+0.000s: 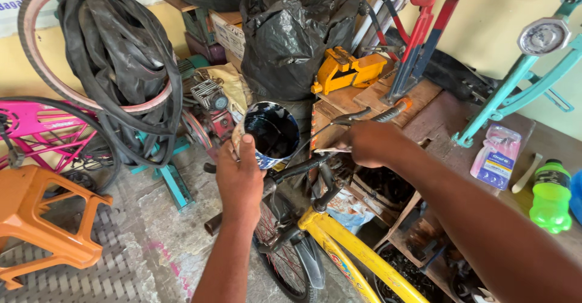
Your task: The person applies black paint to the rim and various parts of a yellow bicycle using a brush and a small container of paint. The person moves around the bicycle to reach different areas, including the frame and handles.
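Note:
My left hand (239, 178) grips an open round tin (272, 134) with black grease inside, held tilted above the handlebar (303, 166) of a yellow bicycle (357, 251). My right hand (371, 142) is closed on a thin stick or brush handle (324, 150) whose tip points toward the tin. A brake lever (359, 117) lies just beyond the right hand. The bicycle's front wheel (285, 248) is below my left forearm.
A wooden workbench (436, 118) on the right carries a yellow vice (347, 71), a red and blue tool, a teal bicycle frame (515, 90), a green bottle (550, 197) and a packet (497, 154). Left: an orange stool (42, 218), a pink bicycle (45, 127), hanging tyres (121, 54).

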